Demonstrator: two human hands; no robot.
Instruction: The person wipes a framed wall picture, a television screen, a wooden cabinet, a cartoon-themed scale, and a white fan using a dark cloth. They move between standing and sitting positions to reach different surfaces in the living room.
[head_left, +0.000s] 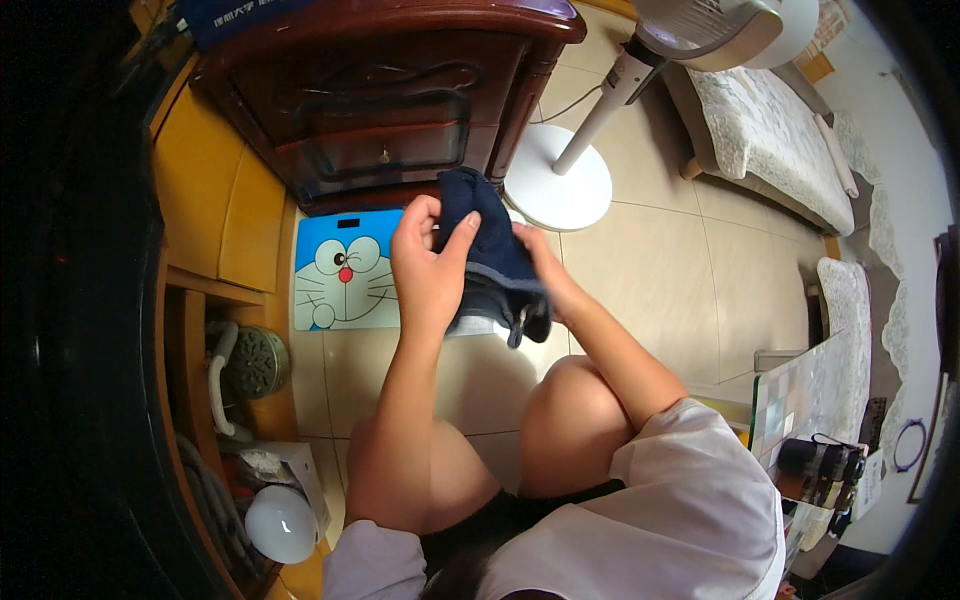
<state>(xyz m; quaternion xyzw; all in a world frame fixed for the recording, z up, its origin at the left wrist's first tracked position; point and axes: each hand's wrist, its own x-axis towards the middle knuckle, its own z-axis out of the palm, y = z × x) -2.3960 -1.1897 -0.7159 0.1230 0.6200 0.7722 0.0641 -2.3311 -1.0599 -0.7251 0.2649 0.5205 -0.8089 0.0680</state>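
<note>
Both hands grip a dark navy fabric item (487, 232), held up over the floor in front of my knees; its exact kind is unclear. It has a lighter grey-blue edge and a dark loose end hanging low on the right. My left hand (427, 259) pinches its left side, with the thumb lying across the cloth. Along the opposite side is my right hand (551, 274), its fingertips showing at the edge and the rest partly hidden by the fabric. Beneath and left lies a blue and white scale (349, 285) with a cartoon face, partly covered by my left hand.
A dark red wooden cabinet (382, 112) stands ahead, beside a white fan base (559, 180). At left, yellow wooden drawers (202, 202) sit above shelves holding a round tin (259, 362) and a white bulb (281, 525). A glass tabletop (787, 397) holds a camera (821, 465).
</note>
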